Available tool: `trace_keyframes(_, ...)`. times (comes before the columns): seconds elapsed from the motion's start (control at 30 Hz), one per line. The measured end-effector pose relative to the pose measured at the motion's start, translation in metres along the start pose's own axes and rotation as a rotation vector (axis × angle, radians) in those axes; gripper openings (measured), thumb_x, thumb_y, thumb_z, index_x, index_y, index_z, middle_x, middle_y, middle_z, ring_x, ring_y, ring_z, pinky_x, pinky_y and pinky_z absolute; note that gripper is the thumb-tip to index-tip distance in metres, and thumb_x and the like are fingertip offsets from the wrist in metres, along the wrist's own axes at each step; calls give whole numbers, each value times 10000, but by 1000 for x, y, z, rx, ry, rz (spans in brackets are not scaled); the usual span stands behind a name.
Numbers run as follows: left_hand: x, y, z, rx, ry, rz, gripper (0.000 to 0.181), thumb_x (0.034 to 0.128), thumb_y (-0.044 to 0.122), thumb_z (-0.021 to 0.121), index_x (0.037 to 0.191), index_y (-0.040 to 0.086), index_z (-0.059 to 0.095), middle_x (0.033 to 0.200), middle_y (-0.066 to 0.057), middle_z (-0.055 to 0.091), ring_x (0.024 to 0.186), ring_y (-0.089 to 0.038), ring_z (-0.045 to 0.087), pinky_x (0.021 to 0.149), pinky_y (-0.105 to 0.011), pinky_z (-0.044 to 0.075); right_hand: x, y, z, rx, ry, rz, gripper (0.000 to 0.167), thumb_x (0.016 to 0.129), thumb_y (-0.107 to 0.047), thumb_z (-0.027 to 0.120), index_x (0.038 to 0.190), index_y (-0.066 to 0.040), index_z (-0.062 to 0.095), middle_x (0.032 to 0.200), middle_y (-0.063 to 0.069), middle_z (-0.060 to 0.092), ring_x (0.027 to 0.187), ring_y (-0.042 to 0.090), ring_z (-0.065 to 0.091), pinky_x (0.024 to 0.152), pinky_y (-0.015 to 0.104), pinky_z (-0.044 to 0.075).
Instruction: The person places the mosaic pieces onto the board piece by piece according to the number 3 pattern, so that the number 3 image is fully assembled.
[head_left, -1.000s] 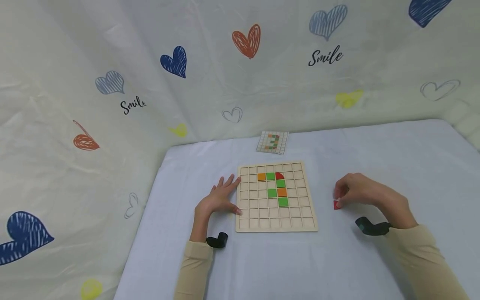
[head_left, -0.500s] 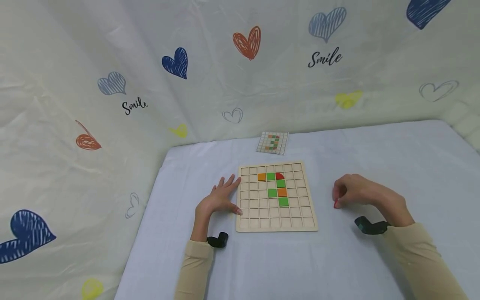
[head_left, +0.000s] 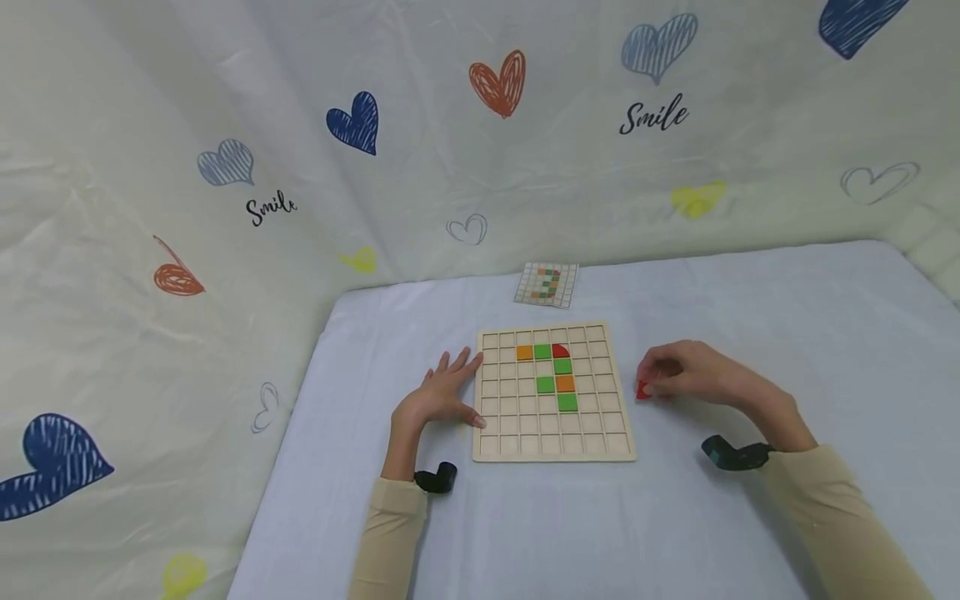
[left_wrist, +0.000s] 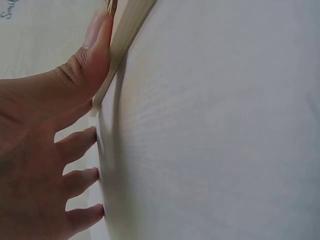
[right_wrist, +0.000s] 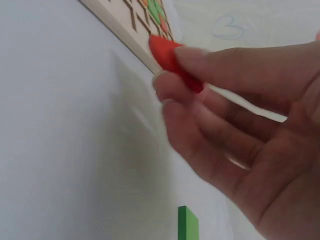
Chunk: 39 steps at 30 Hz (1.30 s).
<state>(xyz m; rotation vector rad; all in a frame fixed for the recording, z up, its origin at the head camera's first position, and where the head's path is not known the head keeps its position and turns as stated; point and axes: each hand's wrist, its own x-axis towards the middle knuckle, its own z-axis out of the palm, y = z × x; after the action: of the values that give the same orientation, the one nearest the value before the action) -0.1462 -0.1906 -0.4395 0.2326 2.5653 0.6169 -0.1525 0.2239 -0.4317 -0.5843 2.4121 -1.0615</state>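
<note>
A wooden grid board point(head_left: 525, 447) lies on the white cloth, with green, orange and red tiles set in some of its squares. The left hand point(head_left: 438, 400) has its fingers spread; thumb and index fingertip touch the board's left edge. In the left wrist view its thumb point(left_wrist: 85, 65) lies against the board's side point(left_wrist: 127, 30). Right of the board, the right hand point(head_left: 697, 371) pinches a red tile point(head_left: 642, 390) between thumb and fingers. The right wrist view shows this red tile point(right_wrist: 167, 52) with a curved edge, held tilted above the cloth.
A small pattern card point(head_left: 546, 285) lies behind the board, showing a grid with coloured squares. In the right wrist view a green block point(right_wrist: 188, 223) is on the cloth below the right hand. A heart-printed cloth point(head_left: 420, 167) hangs behind the table.
The right hand has tilted the red tile up off the cloth and moved it left, closer to the board's right edge. The left hand has stayed against the board.
</note>
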Motion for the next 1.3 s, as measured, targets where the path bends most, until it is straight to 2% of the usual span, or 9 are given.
trace_keyframes(0.2, 0, 2, 0, -3, -11, 4, 1154, 741, 305, 930, 1657, 253, 228, 1744, -8, 66, 1609, -311, -73, 1295, -554, 6, 0, -5, 8, 93, 10, -78, 142, 939, -77, 712, 1078, -64, 739, 897, 12, 725, 750, 166, 664, 706, 246, 553)
trace_keyframes(0.4, 0, 4, 1, -4, -10, 3, 1147, 743, 297, 930, 1655, 247, 235, 1744, -15, 75, 1610, -315, -66, 1295, -558, 10, 3, -25, 18, 163, -9, -120, 194, 955, -101, 709, 1125, -7, 720, 984, 50, 737, 764, 219, 689, 726, 296, 594)
trace_keyframes(0.6, 0, 3, 1, 10, -9, 4, 1142, 752, 309, 924, 1657, 246, 229, 1745, -16, 77, 1611, -313, -58, 1297, -551, 19, 7, -39, 28, 113, 38, -105, 190, 956, -111, 716, 1122, -23, 737, 997, 29, 738, 786, 187, 686, 739, 255, 586)
trace_keyframes(0.73, -1, 2, 1, 13, -11, 3, 1140, 759, 315, 920, 1658, 250, 222, 1746, -12, 70, 1611, -309, -60, 1298, -545, 19, 10, -43, 33, 103, 64, -88, 213, 949, -131, 735, 1142, -43, 754, 1047, 32, 751, 857, 167, 698, 780, 209, 585)
trace_keyframes(0.97, -2, 2, -1, -1, -12, 4, 1149, 754, 317, 922, 1659, 249, 217, 1745, -11, 62, 1610, -313, -67, 1297, -548, 11, 15, -50, 46, 41, 56, -114, 246, 910, -106, 773, 1156, -94, 778, 1087, 9, 748, 976, 181, 660, 817, 195, 565)
trace_keyframes(1.3, -4, 1, -2, 13, -21, 17, 1133, 785, 293, 899, 1665, 219, 189, 1747, -41, 46, 1606, -336, -79, 1293, -562, 1, 25, -57, 68, -43, 0, -140, 203, 866, -117, 820, 1065, -84, 800, 935, -43, 756, 793, 103, 615, 722, 226, 543)
